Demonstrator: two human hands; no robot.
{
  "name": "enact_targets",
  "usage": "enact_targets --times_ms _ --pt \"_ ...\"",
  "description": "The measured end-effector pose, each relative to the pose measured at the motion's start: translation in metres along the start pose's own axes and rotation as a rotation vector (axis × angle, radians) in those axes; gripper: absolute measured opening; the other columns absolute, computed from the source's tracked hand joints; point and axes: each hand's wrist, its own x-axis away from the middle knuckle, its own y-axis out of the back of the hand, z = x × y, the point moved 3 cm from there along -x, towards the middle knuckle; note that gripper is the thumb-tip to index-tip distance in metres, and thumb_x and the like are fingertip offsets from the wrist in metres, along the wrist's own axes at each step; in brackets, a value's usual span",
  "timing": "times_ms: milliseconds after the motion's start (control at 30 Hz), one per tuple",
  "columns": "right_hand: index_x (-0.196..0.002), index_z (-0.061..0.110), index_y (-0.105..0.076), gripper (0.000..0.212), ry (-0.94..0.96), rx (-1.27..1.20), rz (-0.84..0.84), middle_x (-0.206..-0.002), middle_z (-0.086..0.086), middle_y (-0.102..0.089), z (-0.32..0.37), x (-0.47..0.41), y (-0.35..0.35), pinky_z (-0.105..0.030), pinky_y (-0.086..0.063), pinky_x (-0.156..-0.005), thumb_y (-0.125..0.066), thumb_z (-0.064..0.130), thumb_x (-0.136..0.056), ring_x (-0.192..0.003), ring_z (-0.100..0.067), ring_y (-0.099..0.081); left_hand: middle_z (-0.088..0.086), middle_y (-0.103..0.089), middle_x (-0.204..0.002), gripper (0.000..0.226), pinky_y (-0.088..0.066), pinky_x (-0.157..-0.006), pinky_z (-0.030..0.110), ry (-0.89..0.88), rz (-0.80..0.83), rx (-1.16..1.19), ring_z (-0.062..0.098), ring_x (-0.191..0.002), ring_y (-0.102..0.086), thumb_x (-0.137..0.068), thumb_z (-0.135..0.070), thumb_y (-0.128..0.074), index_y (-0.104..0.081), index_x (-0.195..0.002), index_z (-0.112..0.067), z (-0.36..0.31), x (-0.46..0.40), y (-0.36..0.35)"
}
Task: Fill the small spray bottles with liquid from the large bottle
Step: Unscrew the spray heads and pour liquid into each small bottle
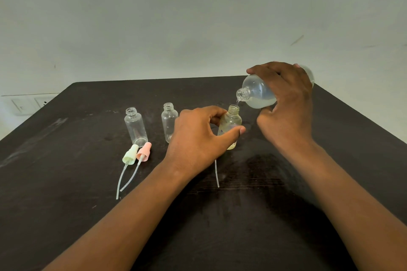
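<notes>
My right hand (286, 103) grips the large clear bottle (256, 92), tilted with its open neck down to the left; a thin stream of liquid runs from it into a small bottle (231, 120). That small bottle stands upright on the table and looks yellowish, and my left hand (198, 138) holds it between thumb and fingers. Two more small clear bottles stand uncapped: one at the left (135, 127), one in the middle (169, 122), partly behind my left hand.
A green spray cap (130, 155) and a pink spray cap (144, 152) lie on the dark table (66, 182), their dip tubes trailing toward me. Another thin tube (217, 174) lies below my left hand. A wall rises behind the table, with a socket (28, 104) at left.
</notes>
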Motion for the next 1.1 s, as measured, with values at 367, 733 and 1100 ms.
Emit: enact_targets --times_ms 367,733,1100 --pt "-0.128 0.024 -0.07 0.081 0.001 0.004 -0.001 -0.125 -0.001 -0.066 -0.0001 -0.0001 -0.0003 -0.05 -0.032 -0.124 -0.059 -0.012 -0.056 -0.124 -0.03 -0.06 -0.017 -0.076 -0.086 0.037 -0.061 -0.071 0.024 0.001 0.0 -0.008 -0.012 -0.058 -0.062 -0.081 -0.051 -0.084 -0.08 -0.108 -0.026 -0.0007 -0.0004 0.0006" --pt "-0.129 0.023 -0.071 0.081 -0.001 0.007 0.002 -0.125 -0.001 -0.066 -0.0003 0.0002 -0.0007 -0.05 -0.033 -0.123 -0.061 -0.013 -0.056 -0.124 -0.031 -0.061 -0.016 -0.076 -0.087 0.039 -0.062 -0.071 0.026 0.002 0.002 -0.018 -0.011 -0.057 -0.062 -0.081 -0.053 -0.083 -0.08 -0.108 -0.026 -0.0004 -0.0001 0.0002" --pt "-0.128 0.024 -0.071 0.079 0.004 -0.009 0.001 -0.124 -0.001 -0.067 0.0004 -0.0001 -0.0005 -0.052 -0.034 -0.122 -0.057 -0.008 -0.056 -0.122 -0.03 -0.062 -0.016 -0.076 -0.083 0.037 -0.063 -0.072 0.031 0.01 -0.001 0.006 -0.011 -0.058 -0.064 -0.081 -0.051 -0.084 -0.08 -0.107 -0.025 -0.0007 0.0005 0.0"
